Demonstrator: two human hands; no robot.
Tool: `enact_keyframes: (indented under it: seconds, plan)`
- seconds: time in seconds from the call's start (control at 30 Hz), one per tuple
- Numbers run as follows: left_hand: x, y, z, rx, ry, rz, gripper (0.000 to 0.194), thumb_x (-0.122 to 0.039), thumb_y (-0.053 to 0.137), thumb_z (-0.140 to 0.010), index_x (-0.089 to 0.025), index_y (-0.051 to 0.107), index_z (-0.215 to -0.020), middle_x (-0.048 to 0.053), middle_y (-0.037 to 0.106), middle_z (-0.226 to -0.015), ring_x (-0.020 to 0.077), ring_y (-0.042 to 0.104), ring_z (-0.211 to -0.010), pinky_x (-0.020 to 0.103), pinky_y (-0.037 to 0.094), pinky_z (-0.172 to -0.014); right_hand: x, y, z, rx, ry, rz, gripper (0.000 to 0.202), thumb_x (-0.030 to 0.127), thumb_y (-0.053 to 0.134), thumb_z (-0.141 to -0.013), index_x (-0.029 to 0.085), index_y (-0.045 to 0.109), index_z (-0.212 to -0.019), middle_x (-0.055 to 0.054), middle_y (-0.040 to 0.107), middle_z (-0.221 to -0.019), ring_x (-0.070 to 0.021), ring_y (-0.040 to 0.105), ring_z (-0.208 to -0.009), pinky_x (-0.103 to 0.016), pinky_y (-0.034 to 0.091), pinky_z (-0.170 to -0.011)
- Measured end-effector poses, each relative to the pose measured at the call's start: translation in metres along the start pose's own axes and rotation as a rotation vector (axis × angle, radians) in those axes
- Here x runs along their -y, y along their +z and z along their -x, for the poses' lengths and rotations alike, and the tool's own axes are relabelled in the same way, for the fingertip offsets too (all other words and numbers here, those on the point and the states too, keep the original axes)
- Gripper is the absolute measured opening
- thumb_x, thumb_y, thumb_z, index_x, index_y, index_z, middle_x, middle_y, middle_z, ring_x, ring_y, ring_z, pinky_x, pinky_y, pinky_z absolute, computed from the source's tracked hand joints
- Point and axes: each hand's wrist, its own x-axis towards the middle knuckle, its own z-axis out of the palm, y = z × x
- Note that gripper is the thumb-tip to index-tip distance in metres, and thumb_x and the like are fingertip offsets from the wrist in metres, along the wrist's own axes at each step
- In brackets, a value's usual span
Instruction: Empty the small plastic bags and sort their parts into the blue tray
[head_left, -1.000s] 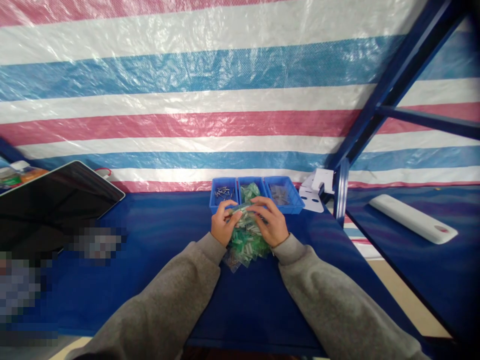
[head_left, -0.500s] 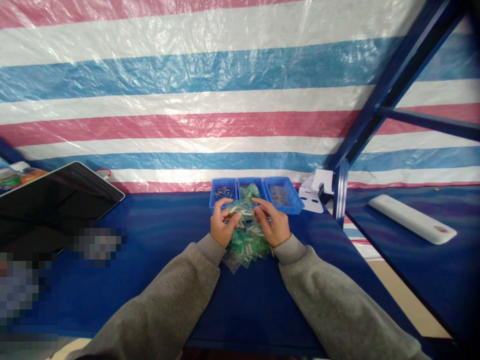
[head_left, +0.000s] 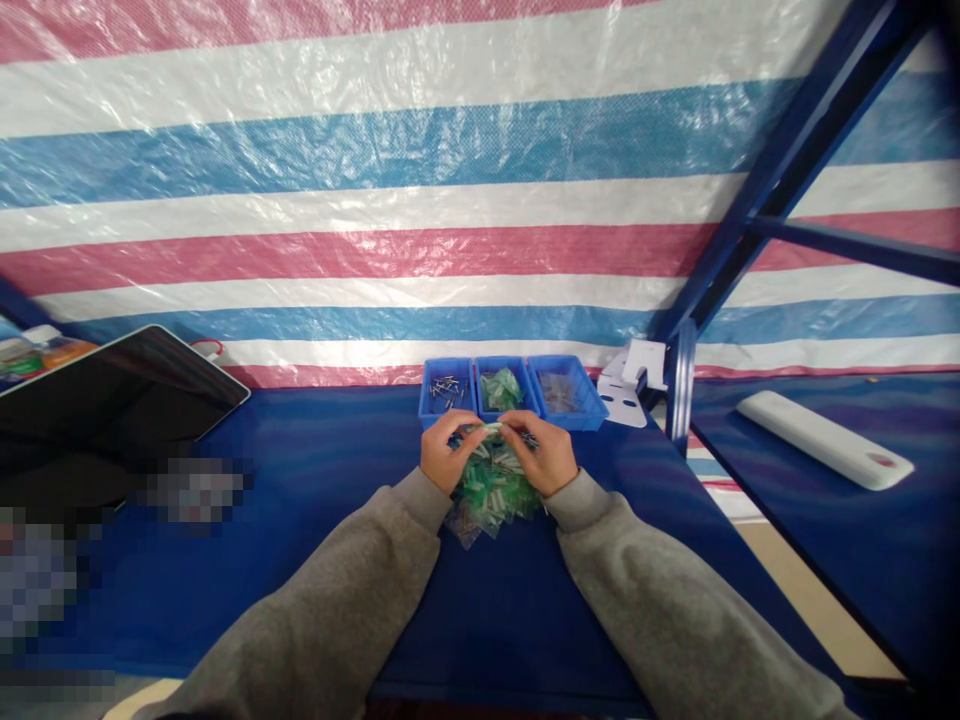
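A small clear bag (head_left: 491,428) is pinched between both hands, seen nearly edge-on. My left hand (head_left: 447,452) is closed on its left end with thumb and fingertips. At its right end, my right hand (head_left: 545,455) grips it the same way. Below and between the hands lies a pile of small clear and green bags (head_left: 495,492) with pale pieces inside. Just beyond the hands stand three blue bins: the left bin (head_left: 424,398) holds metal pins, the middle bin (head_left: 480,365) a greenish bag, the right bin (head_left: 596,410) clear bags.
A dark-screened monitor (head_left: 127,400) lies tilted at the left, near a blurred patch. White folded card (head_left: 622,395) sits right of the bins, beside a blue metal post (head_left: 681,385). On the right-hand table is a long white object (head_left: 825,438).
The held bag was spread out facing me; now it is narrower and slightly lower. My fingertips have moved down, showing more of the middle bin.
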Motion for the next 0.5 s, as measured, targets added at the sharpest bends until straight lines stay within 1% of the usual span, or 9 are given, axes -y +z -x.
enact_keyframes:
  seconds: [0.07, 0.1, 0.13, 0.2, 0.3, 0.37, 0.4, 0.43, 0.5]
  plan:
    - [0.0031, 0.0029, 0.0017, 0.006, -0.08, 0.053, 0.017, -0.03, 0.06, -0.079, -0.015, 0.062, -0.086, 0.004, 0.064, -0.079, 0.0138, 0.06, -0.072, 0.025, 0.048, -0.068, 0.0028, -0.0005, 0.0008, -0.006, 0.028, -0.027, 0.018, 0.026, 0.049, -0.086, 0.02, 0.056, -0.102, -0.001, 0.065, -0.076, -0.0128, 0.062, -0.068, -0.024, 0.049, -0.068]
    - [0.0045, 0.0043, 0.0027, -0.007, -0.121, 0.084, 0.018, -0.03, 0.06, -0.079, -0.015, 0.06, -0.088, 0.002, 0.064, -0.075, 0.0124, 0.06, -0.067, 0.023, 0.048, -0.064, 0.0038, -0.0009, 0.0008, -0.012, 0.031, -0.035, 0.02, 0.025, 0.047, -0.087, 0.02, 0.055, -0.105, -0.001, 0.065, -0.078, -0.0126, 0.062, -0.068, -0.024, 0.049, -0.068]
    - [0.0055, 0.0054, 0.0037, -0.024, -0.157, 0.114, 0.02, -0.031, 0.06, -0.078, -0.016, 0.057, -0.091, 0.001, 0.063, -0.07, 0.0109, 0.059, -0.062, 0.021, 0.046, -0.059, 0.0046, -0.0015, 0.0005, -0.013, 0.02, -0.041, 0.021, 0.023, 0.044, -0.088, 0.02, 0.055, -0.106, -0.002, 0.066, -0.082, -0.0129, 0.062, -0.071, -0.024, 0.049, -0.07]
    - [0.0066, 0.0066, 0.0049, -0.051, -0.214, 0.17, 0.023, -0.032, 0.06, -0.079, -0.017, 0.052, -0.094, -0.004, 0.058, -0.06, 0.0076, 0.053, -0.049, 0.017, 0.041, -0.048, 0.0052, -0.0028, -0.0007, -0.005, -0.028, -0.049, 0.025, 0.021, 0.039, -0.089, 0.021, 0.056, -0.108, -0.005, 0.064, -0.096, -0.0147, 0.062, -0.083, -0.028, 0.049, -0.076]
    - [0.006, 0.0064, 0.0054, -0.05, -0.265, 0.23, 0.024, -0.035, 0.058, -0.08, -0.018, 0.05, -0.093, -0.006, 0.053, -0.055, 0.0057, 0.045, -0.04, 0.017, 0.035, -0.04, 0.0048, -0.0038, -0.0033, 0.003, -0.1, -0.055, 0.023, 0.022, 0.044, -0.087, 0.02, 0.059, -0.103, -0.009, 0.055, -0.115, -0.0182, 0.057, -0.098, -0.032, 0.05, -0.08]
    - [0.0042, 0.0047, 0.0052, -0.023, -0.266, 0.236, 0.023, -0.038, 0.052, -0.083, -0.017, 0.053, -0.091, -0.005, 0.053, -0.054, 0.0067, 0.046, -0.039, 0.019, 0.037, -0.041, 0.0039, -0.0035, -0.0043, -0.007, -0.118, -0.046, 0.017, 0.024, 0.049, -0.085, 0.019, 0.061, -0.095, -0.01, 0.054, -0.117, -0.0195, 0.056, -0.102, -0.033, 0.049, -0.083]
    - [0.003, 0.0035, 0.0049, -0.007, -0.246, 0.221, 0.025, -0.039, 0.047, -0.086, -0.016, 0.055, -0.09, -0.004, 0.053, -0.055, 0.0077, 0.048, -0.041, 0.02, 0.04, -0.043, 0.0032, -0.003, -0.0043, -0.01, -0.114, -0.037, 0.015, 0.024, 0.049, -0.085, 0.019, 0.061, -0.092, -0.01, 0.057, -0.113, -0.0194, 0.056, -0.1, -0.033, 0.048, -0.084]
    - [0.0017, 0.0019, 0.0046, 0.006, -0.206, 0.194, 0.03, -0.039, 0.041, -0.089, -0.015, 0.057, -0.088, -0.001, 0.055, -0.057, 0.0093, 0.052, -0.046, 0.022, 0.043, -0.048, 0.0023, -0.0024, -0.0041, -0.012, -0.1, -0.025, 0.014, 0.024, 0.049, -0.085, 0.019, 0.061, -0.09, -0.008, 0.06, -0.105, -0.0187, 0.058, -0.097, -0.033, 0.048, -0.084]
    - [-0.0002, -0.0011, 0.004, 0.023, -0.079, 0.125, 0.039, -0.041, 0.035, -0.09, -0.013, 0.062, -0.083, 0.005, 0.061, -0.073, 0.0141, 0.06, -0.066, 0.027, 0.048, -0.064, 0.0002, -0.0009, -0.0028, -0.025, -0.053, 0.002, 0.013, 0.025, 0.049, -0.086, 0.019, 0.06, -0.089, -0.006, 0.065, -0.088, -0.0171, 0.061, -0.084, -0.031, 0.049, -0.079]
